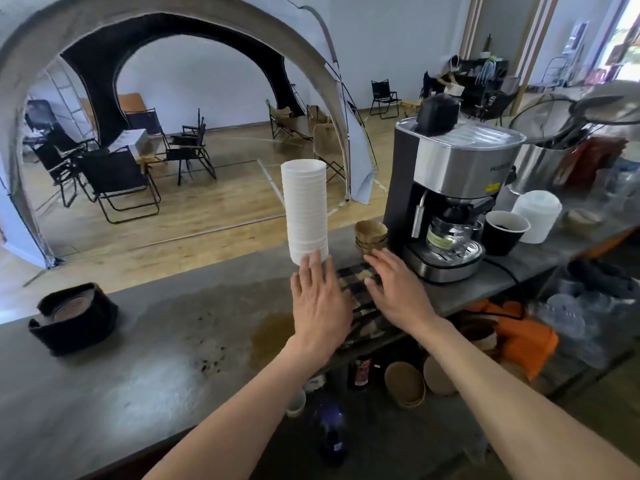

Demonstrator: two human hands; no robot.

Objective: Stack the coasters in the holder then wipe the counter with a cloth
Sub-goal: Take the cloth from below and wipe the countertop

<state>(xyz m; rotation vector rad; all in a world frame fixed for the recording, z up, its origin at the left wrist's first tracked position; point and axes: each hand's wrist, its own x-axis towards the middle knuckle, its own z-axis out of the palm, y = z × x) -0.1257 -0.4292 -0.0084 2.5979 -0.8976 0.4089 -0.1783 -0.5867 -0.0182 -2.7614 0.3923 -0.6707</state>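
Note:
A checked dark-and-tan cloth (358,292) lies on the grey counter (138,368), draped over its near edge. My left hand (320,306) and my right hand (398,292) rest flat on either side of it, fingers apart, touching the cloth. Far left stands a black felt holder (74,318) with brown round coasters (71,308) stacked inside. A brown liquid spill (272,332) and dark crumbs (211,355) mark the counter left of my left hand.
A tall stack of white cups (306,211) stands just beyond my left fingers. Brown paper filters (370,235), a coffee machine (453,199) and a black cup (504,232) sit to the right. Cups and an orange cloth (519,334) lie on the shelf below.

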